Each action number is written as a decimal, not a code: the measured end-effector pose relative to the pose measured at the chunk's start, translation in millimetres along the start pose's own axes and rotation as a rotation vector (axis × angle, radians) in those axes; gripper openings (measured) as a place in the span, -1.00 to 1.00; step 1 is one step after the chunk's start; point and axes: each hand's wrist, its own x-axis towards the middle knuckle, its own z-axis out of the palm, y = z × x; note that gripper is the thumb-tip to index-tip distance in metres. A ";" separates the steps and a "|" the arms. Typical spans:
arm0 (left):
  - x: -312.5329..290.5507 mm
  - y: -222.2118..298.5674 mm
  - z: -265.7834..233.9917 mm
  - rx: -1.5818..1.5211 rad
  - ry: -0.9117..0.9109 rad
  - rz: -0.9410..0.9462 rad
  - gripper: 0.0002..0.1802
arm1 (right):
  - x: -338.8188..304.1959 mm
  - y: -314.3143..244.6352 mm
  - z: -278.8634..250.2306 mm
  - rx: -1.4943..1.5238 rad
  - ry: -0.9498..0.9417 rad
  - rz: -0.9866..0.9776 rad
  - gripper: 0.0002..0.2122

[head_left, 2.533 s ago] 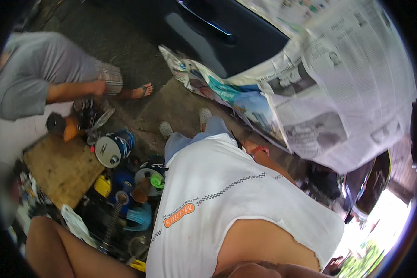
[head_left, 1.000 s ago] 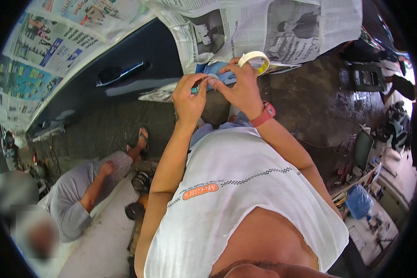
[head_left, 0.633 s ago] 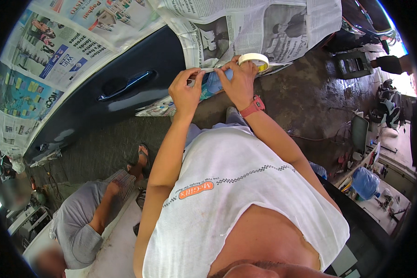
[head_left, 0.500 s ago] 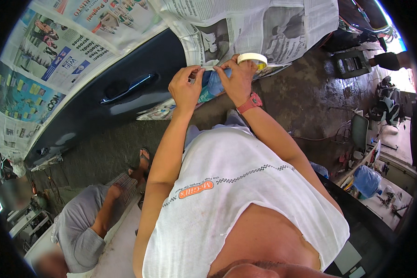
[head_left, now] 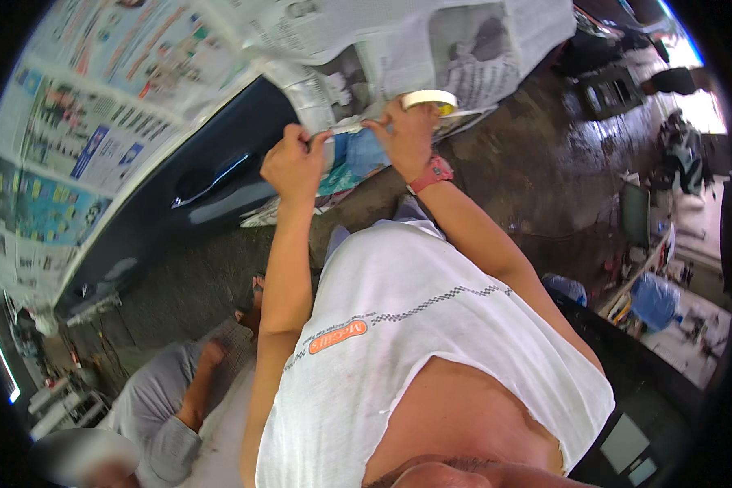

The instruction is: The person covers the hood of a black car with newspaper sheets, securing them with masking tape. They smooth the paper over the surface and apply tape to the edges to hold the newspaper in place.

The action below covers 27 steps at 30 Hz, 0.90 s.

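My left hand [head_left: 293, 167] is closed in a pinch at one end of a short strip of pale masking tape [head_left: 347, 128]. To its right, my right hand [head_left: 411, 140] carries the roll of masking tape [head_left: 424, 97] over its fingers, with thumb and fingertips at the strip's other end. The strip lies along the lower edge of newspaper sheets [head_left: 398, 49] that cover a vehicle. Left of my hands a dark blue car door [head_left: 260, 122] shows bare between papers, with its door handle [head_left: 211, 180]. Blue and teal printed paper [head_left: 358, 159] hangs below the strip.
A co-worker in a grey shirt [head_left: 159, 382] sits low at the left. More newspaper [head_left: 81, 146] covers the vehicle's upper left. On the right are a dark plastic stool [head_left: 614, 96], a cluttered bench and a blue water jug [head_left: 653, 301]. The dark floor [head_left: 504, 163] looks wet.
My left hand has moved left, away from my right hand, so a longer gap with tape lies between them. The whole view has shifted a little.
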 end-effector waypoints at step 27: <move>-6.3 125.5 7.5 -0.510 -0.548 -0.103 -0.84 | -68.5 65.5 -107.8 0.860 -0.621 0.250 -0.82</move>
